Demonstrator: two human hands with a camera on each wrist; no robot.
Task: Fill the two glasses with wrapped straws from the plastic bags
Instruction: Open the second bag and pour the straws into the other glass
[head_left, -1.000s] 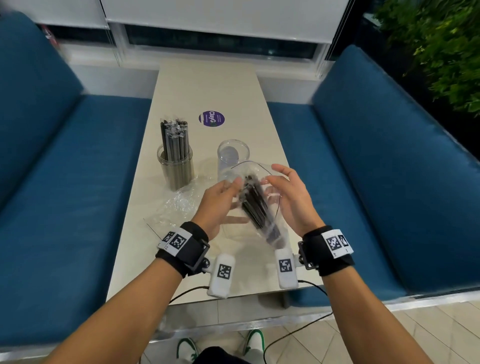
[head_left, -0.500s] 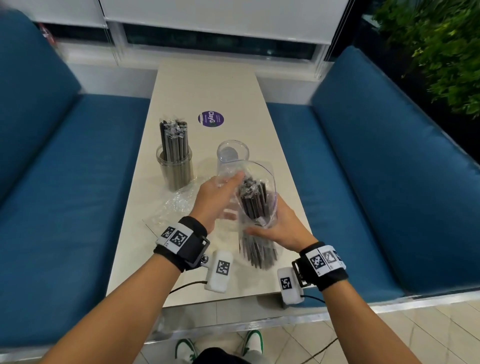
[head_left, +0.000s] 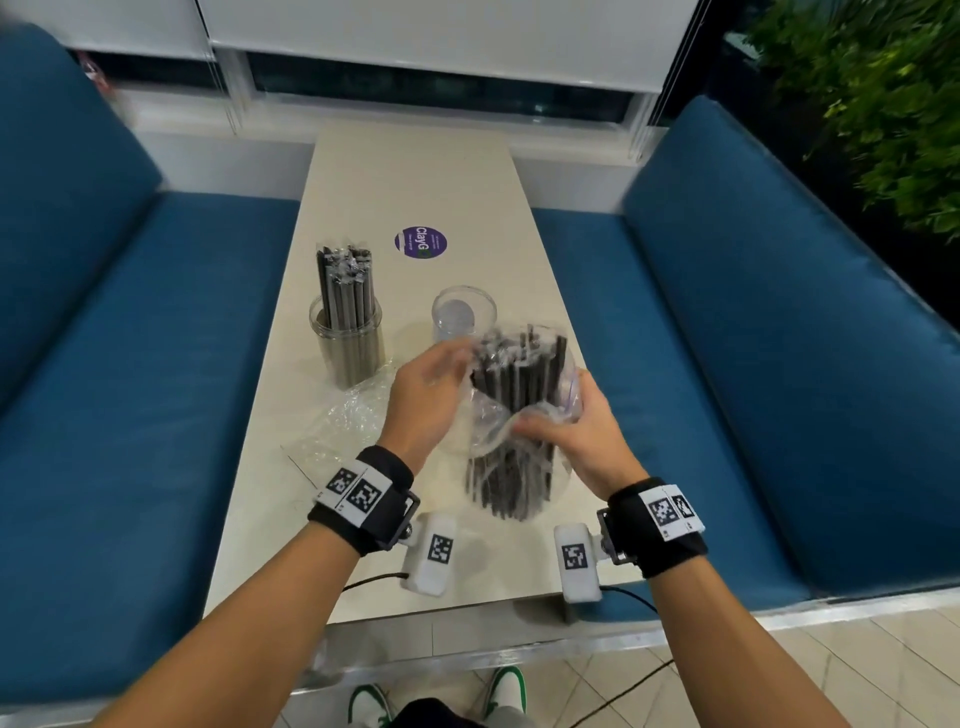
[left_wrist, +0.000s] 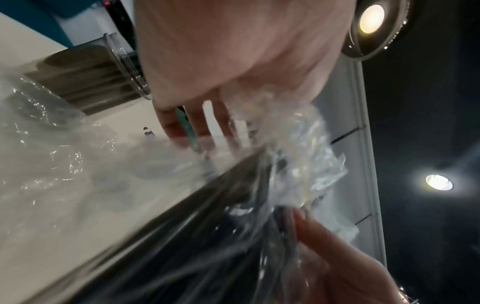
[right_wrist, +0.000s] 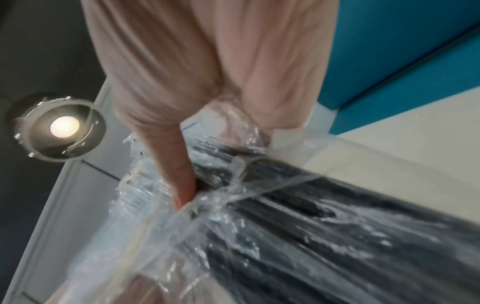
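On the table's left stands a glass (head_left: 347, 340) packed with dark wrapped straws. An empty glass (head_left: 462, 312) stands to its right, just behind my hands. I hold a clear plastic bag (head_left: 511, 467) of dark straws (head_left: 519, 376) upright over the table. My right hand (head_left: 545, 423) grips the bag round its middle, thumb (right_wrist: 179, 176) pressed into the plastic. My left hand (head_left: 457, 361) pinches the bag's crumpled mouth beside the straw tops, and the other fingers (left_wrist: 197, 123) lie fairly straight. The straw tops stick out above the bunched plastic.
An empty crumpled clear bag (head_left: 343, 423) lies on the table (head_left: 415, 171) in front of the filled glass. A purple round sticker (head_left: 421, 243) sits farther back. Blue benches (head_left: 727, 291) flank the narrow table on both sides.
The bag went from slanted to upright. My right hand dropped from the bag's side to clasp its middle. The plastic mouth has bunched lower, baring the straw tops.
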